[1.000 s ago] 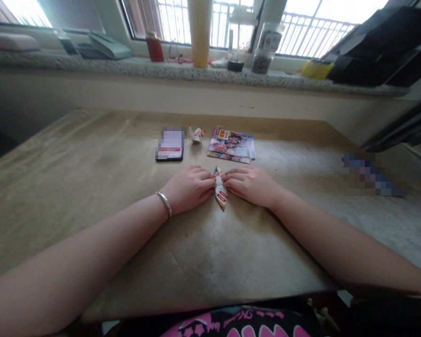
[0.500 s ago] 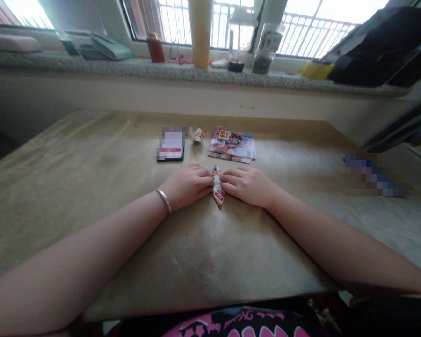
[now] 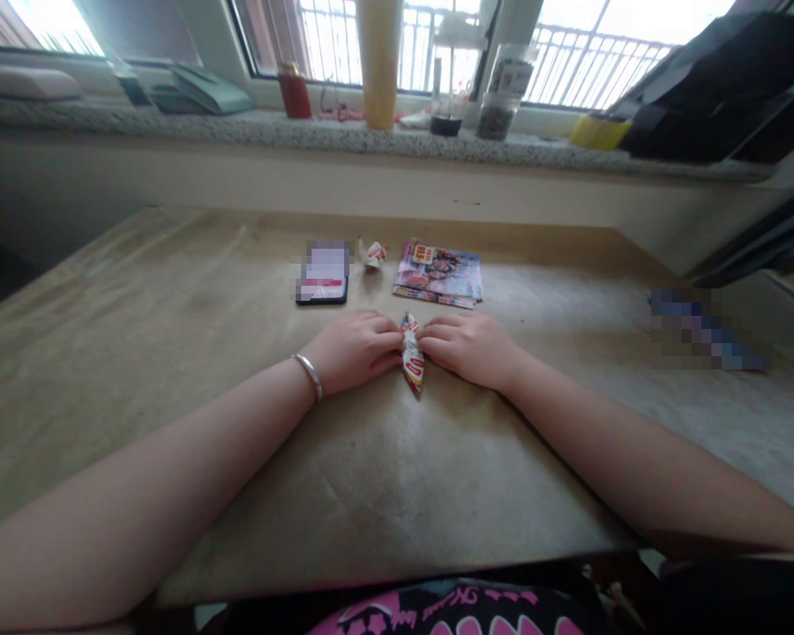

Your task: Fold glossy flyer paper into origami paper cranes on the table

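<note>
A narrow folded paper piece (image 3: 412,353), printed white, red and yellow with pointed ends, stands on the table between my two hands. My left hand (image 3: 363,348) pinches it from the left side, a silver bangle at the wrist. From the right, my right hand (image 3: 464,350) closes its fingers on the paper's other side. Both thumbs are largely hidden under the hands. Beyond them sits a small folded paper figure (image 3: 374,257) in similar print, with a stack of colourful printed sheets (image 3: 440,273) to its right.
A phone (image 3: 322,273), partly blurred, lies left of the paper figure. Another blurred flat item (image 3: 705,328) is at the table's right. Behind the table (image 3: 397,494), a granite windowsill (image 3: 238,127) holds a red bottle (image 3: 295,91), jars and a black bag (image 3: 721,97).
The folded paper has tilted or opened very slightly between my fingers, its lower tip a touch further right. Both hands stay almost in place.
</note>
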A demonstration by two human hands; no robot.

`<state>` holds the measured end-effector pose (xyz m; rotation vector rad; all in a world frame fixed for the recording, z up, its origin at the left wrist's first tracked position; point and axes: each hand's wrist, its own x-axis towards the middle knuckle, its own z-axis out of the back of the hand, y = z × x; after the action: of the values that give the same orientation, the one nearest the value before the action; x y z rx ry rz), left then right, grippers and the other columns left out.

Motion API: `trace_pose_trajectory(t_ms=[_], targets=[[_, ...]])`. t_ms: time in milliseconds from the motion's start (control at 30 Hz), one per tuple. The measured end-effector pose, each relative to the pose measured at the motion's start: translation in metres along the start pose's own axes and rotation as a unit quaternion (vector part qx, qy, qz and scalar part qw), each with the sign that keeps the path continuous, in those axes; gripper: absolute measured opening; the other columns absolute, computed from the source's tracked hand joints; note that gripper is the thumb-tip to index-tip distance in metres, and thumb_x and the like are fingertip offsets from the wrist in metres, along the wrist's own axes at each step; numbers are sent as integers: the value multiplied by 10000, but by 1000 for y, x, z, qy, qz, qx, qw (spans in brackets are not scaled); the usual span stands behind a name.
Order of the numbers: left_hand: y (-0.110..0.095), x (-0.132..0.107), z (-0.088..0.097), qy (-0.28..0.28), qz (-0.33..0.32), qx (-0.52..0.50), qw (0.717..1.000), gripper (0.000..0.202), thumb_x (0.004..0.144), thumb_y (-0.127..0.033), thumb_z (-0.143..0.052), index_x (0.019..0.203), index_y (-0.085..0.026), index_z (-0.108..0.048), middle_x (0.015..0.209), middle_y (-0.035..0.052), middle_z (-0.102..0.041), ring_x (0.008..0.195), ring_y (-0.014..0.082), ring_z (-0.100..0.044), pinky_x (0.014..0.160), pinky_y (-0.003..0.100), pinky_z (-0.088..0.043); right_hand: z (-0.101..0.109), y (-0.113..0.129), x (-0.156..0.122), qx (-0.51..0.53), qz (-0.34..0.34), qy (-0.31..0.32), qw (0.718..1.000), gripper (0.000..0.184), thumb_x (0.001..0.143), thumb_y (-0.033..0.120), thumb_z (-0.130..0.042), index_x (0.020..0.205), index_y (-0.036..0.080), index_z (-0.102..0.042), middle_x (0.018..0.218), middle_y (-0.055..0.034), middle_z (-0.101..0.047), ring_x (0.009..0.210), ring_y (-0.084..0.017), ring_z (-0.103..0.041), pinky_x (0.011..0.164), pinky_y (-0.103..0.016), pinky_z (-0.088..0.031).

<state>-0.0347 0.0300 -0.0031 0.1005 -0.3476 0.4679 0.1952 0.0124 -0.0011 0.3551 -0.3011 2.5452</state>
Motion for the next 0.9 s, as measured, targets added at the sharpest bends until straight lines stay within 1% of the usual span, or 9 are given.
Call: trace_pose_trajectory(t_ms=[133, 233, 400, 533, 633, 767, 833, 900], targets=[[1, 0, 0, 6, 3, -5, 1000, 233, 909, -344, -497, 893, -174, -656, 917, 69, -672, 865, 187, -624, 798, 314, -486, 3, 0, -1, -24, 45, 11, 999, 230, 950, 262, -440, 972, 209, -663, 1015, -54, -700, 967, -195, -612, 730, -303, -435], [0, 0, 0, 11, 7, -17, 1000, 221, 904, -327, -504, 899, -168, -658, 928, 71, -672, 879, 188, -624, 810, 314, -487, 4, 1, -1, -37, 47, 13, 998, 227, 950, 253, -437, 979, 215, -658, 1033, -53, -699, 975, -197, -610, 731, -307, -433], [-1, 1, 3, 11, 5, -8, 1000, 201, 893, -309, -510, 894, -176, -661, 920, 63, -675, 875, 175, -624, 809, 302, -485, -3, 1, 1, 35, -17, -16, 999, 201, 909, 253, -477, 930, 215, -674, 1010, -48, -699, 963, -185, -610, 739, -282, -436], [-1, 0, 3, 13, -2, 18, 1000, 212, 896, -309, -504, 892, -180, -672, 906, 63, -680, 860, 177, -623, 801, 311, -476, -6, 6, 3, 87, -117, -26, 989, 143, 828, 217, -537, 850, 224, -678, 911, -22, -702, 834, -157, -623, 699, -254, -430], [-1, 0, 3, 16, -6, 26, 1000, 219, 889, -321, -509, 883, -180, -676, 903, 65, -681, 856, 185, -624, 799, 321, -472, -6, 10, 4, 111, -175, -35, 978, 98, 778, 209, -578, 795, 223, -674, 881, -16, -699, 816, -162, -623, 705, -251, -435], [-4, 3, 2, 7, 0, 30, 1000, 238, 898, -331, -492, 863, -183, -675, 883, 57, -680, 845, 179, -625, 779, 305, -469, -7, 12, 4, 126, -192, -40, 973, 98, 783, 225, -573, 813, 223, -666, 896, -26, -701, 852, -177, -627, 739, -262, -445], [-7, 6, 1, -1, 5, 48, 999, 259, 904, -320, -477, 800, -170, -662, 836, 60, -671, 805, 177, -622, 751, 303, -470, -7, 13, 4, 118, -196, -40, 973, 114, 799, 234, -554, 830, 222, -663, 906, -33, -703, 858, -181, -630, 740, -268, -448], [-9, 8, 0, 1, 7, 67, 998, 234, 900, -308, -489, 813, -160, -648, 835, 67, -664, 780, 178, -617, 716, 302, -471, -6, 14, 3, 101, -195, -39, 975, 122, 811, 234, -541, 831, 217, -661, 914, -37, -705, 857, -185, -632, 734, -273, -452]])
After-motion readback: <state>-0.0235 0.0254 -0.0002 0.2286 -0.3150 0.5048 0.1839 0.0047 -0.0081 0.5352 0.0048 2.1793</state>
